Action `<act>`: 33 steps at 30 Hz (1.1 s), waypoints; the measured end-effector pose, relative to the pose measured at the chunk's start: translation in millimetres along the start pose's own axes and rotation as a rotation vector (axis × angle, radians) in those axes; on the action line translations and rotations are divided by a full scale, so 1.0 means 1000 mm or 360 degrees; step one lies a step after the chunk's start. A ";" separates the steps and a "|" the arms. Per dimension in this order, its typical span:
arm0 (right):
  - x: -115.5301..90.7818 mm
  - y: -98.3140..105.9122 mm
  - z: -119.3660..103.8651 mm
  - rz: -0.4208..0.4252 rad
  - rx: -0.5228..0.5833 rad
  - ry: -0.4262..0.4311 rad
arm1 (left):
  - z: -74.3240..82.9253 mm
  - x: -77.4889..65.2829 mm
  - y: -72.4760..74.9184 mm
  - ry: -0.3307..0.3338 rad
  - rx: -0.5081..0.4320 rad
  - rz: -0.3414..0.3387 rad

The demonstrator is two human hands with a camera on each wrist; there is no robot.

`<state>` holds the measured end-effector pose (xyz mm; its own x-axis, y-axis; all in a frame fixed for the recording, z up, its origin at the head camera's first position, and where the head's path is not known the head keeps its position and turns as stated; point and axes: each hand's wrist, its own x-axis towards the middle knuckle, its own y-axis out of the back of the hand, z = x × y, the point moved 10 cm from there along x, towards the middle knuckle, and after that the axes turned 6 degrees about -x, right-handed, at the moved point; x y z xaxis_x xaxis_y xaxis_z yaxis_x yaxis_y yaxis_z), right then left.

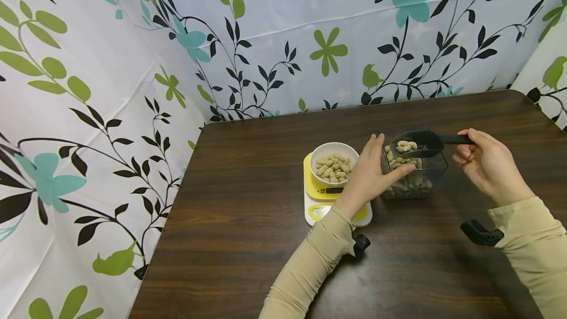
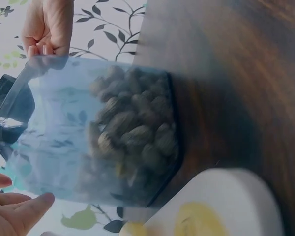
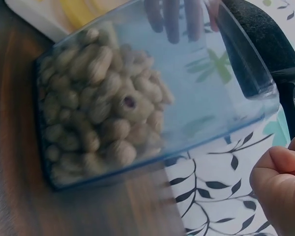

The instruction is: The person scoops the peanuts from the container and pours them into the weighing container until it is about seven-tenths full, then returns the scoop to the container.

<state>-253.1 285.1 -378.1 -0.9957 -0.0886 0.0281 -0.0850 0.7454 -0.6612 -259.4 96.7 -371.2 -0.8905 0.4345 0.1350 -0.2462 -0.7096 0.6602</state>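
A clear plastic container (image 2: 64, 162) partly filled with unshelled peanuts (image 3: 88, 108) stands on the table. My left hand (image 1: 368, 174) rests against its left side with fingers extended, the thumb reaching across the near side. In my right hand (image 1: 491, 164) is the handle of a black scoop (image 1: 427, 149), held over the container's top with a few peanuts (image 1: 406, 146) in it. To the left, a white bowl (image 1: 314, 154) of peanuts (image 1: 334, 167) sits on a yellow and white kitchen scale (image 1: 312, 191). My left forearm hides part of the scale.
The dark wooden table (image 1: 239, 201) extends left of the scale and in front of it. A patterned curtain (image 1: 283, 28) hangs behind the table and along its left side. Black wrist-worn devices (image 1: 482, 233) stick out from the sleeves.
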 end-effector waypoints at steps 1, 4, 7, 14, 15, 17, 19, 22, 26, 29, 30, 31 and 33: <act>0.001 -0.002 -0.001 0.0004 -0.0003 0.0001 | 0.000 0.000 0.003 -0.0005 0.0000 0.0009; 0.005 -0.010 -0.004 0.0006 -0.0066 0.0016 | 0.000 0.000 0.014 -0.0023 -0.0002 0.0044; 0.009 -0.021 -0.006 -0.0017 -0.0125 0.0033 | -0.002 0.000 0.028 -0.0044 -0.0005 0.0090; 0.018 -0.050 -0.004 -0.0075 -0.0256 0.0076 | -0.019 -0.004 0.062 -0.0010 0.0055 0.0226; 0.019 -0.053 -0.003 -0.0087 -0.0266 0.0074 | -0.022 -0.005 0.066 -0.0011 0.0065 0.0245; 0.020 -0.060 0.001 -0.0095 -0.0354 0.0074 | -0.029 -0.007 0.073 -0.0008 0.0055 0.0281; 0.021 -0.065 0.005 -0.0077 -0.0479 0.0063 | -0.038 -0.009 0.079 -0.0003 0.0039 0.0321; 0.025 -0.072 0.013 -0.0046 -0.0686 0.0030 | -0.053 -0.015 0.085 0.0034 0.0033 0.0379; 0.030 -0.079 0.023 -0.0014 -0.0856 -0.0019 | -0.073 -0.022 0.087 0.0095 -0.0008 0.0404; 0.033 -0.083 0.029 -0.0010 -0.0906 -0.0052 | -0.082 -0.026 0.086 0.0130 -0.0025 0.0394; 0.034 -0.084 0.031 -0.0010 -0.0924 -0.0064 | -0.085 -0.027 0.085 0.0137 -0.0019 0.0390; 0.035 -0.085 0.033 -0.0008 -0.0943 -0.0078 | -0.087 -0.028 0.084 0.0147 -0.0014 0.0384; 0.036 -0.085 0.037 0.0000 -0.0979 -0.0098 | -0.090 -0.029 0.083 0.0155 0.0002 0.0370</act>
<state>-279.9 194.4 -348.5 -0.9933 -0.1127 -0.0272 -0.1092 0.9882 -0.1074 -287.8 -24.4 -386.8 -0.9558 0.2040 0.2117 -0.0298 -0.7835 0.6207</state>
